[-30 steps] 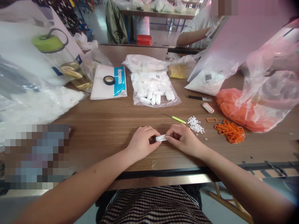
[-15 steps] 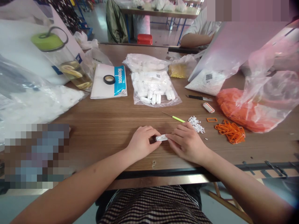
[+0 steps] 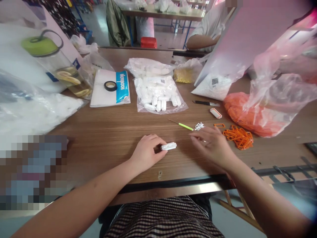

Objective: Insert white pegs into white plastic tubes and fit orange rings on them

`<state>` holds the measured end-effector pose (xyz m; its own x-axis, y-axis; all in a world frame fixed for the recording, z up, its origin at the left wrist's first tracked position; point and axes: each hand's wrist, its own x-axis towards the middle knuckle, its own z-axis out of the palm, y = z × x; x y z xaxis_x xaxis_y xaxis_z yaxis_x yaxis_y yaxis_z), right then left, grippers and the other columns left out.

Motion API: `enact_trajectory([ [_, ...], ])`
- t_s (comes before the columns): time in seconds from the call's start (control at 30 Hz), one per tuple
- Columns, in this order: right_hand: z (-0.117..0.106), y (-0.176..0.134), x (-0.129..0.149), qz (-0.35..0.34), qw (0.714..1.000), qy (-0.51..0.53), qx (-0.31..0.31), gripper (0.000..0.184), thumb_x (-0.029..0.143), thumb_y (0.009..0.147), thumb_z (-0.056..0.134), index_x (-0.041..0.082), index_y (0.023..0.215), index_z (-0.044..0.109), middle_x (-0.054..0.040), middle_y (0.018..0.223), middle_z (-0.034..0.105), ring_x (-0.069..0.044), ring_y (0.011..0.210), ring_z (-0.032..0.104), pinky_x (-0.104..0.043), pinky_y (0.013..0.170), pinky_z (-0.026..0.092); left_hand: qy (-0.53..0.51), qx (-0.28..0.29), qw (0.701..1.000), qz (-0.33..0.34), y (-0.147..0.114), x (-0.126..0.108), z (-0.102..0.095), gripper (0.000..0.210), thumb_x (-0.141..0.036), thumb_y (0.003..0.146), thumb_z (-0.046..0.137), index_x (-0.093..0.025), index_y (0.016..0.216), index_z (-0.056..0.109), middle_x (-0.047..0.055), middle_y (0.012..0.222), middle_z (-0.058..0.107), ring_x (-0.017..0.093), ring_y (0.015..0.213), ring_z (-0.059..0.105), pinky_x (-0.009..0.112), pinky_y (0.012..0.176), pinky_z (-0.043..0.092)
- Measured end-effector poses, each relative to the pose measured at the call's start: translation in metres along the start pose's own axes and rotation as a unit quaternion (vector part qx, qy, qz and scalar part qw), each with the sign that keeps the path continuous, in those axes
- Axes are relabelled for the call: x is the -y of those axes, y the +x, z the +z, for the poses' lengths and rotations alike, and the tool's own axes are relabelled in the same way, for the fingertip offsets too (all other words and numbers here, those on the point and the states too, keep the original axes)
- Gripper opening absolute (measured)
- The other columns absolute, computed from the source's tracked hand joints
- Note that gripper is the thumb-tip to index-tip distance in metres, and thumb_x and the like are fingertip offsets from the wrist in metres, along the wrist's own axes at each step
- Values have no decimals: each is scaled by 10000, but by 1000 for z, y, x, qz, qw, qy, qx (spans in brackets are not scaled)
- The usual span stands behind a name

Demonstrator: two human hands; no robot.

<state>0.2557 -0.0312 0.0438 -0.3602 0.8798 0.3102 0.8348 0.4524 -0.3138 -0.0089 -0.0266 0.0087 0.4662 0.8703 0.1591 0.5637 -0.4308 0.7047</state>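
Note:
My left hand (image 3: 148,152) pinches one end of a small white plastic connector (image 3: 168,146) between thumb and fingers, just above the table. Rows of small holes show on the connector's face. To the right, my right hand (image 3: 213,147) reaches over the table with fingers stretched out and slightly apart. It is beside a heap of tiny white plastic pieces (image 3: 198,126) and covers part of it. Just left of the heap lies a thin pick with a yellow-green handle (image 3: 185,126).
Orange frames (image 3: 239,138) lie in a pile below a bag of orange parts (image 3: 247,115). A knife (image 3: 206,103) and a white-orange piece (image 3: 215,113) sit nearby. Behind are a bag of white connectors (image 3: 158,94), a notebook (image 3: 101,96) with black tape (image 3: 110,86), and a bottle (image 3: 61,69).
My right hand has let go of the connector and moved right, towards the heap of white pieces. My left hand keeps hold of the connector. The whole view has shifted slightly.

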Motion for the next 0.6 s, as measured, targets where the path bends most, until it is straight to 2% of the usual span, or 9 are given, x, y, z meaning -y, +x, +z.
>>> enact_trajectory([
  [0.07, -14, -11, -32, 106, 994, -29, 8, 245, 351, 889, 550, 217, 800, 735, -26, 749, 711, -181, 689, 621, -339, 721, 417, -1, 0, 1000, -1, 0, 0, 0, 87, -206, 804, 705, -237, 882, 683, -8, 863, 685, 181, 783, 588, 369, 785, 417],
  [0.13, -24, -25, -65, 220, 973, -54, 42, 245, 397, 843, 575, 231, 788, 746, -20, 733, 716, -191, 657, 630, -320, 646, 422, 0, -1, 1000, 1, 0, 1, 0, 96, -206, 801, 709, -238, 888, 683, -8, 861, 683, 179, 779, 586, 371, 785, 417],
  [0.23, -31, -42, -98, 292, 951, -72, 66, 267, 442, 774, 605, 224, 783, 757, -35, 782, 746, -227, 700, 660, -337, 655, 452, 2, 2, 1000, 6, 0, 2, 1, 102, -208, 807, 708, -239, 900, 683, -10, 863, 680, 177, 780, 585, 368, 777, 415],
  [0.3, -30, -48, -104, 302, 950, -40, 65, 288, 463, 763, 604, 227, 790, 766, -40, 828, 761, -236, 728, 677, -346, 677, 473, 3, 2, 1000, 8, 0, 2, 1, 99, -205, 810, 704, -239, 900, 682, -11, 862, 679, 177, 784, 586, 366, 774, 414],
  [0.43, -22, -48, -90, 295, 953, 12, 65, 316, 516, 763, 623, 240, 784, 776, -27, 776, 758, -213, 651, 661, -339, 648, 484, 5, 0, 1000, 2, 0, 2, 1, 98, -200, 799, 709, -237, 885, 679, -8, 857, 681, 183, 786, 589, 373, 777, 418],
  [0.6, -14, -42, -81, 245, 968, -10, 59, 284, 449, 813, 596, 220, 793, 762, -38, 742, 741, -202, 633, 644, -323, 626, 480, 7, 2, 1000, 3, 0, 1, 1, 105, -208, 798, 715, -238, 892, 679, -8, 861, 681, 182, 783, 594, 378, 782, 424],
])
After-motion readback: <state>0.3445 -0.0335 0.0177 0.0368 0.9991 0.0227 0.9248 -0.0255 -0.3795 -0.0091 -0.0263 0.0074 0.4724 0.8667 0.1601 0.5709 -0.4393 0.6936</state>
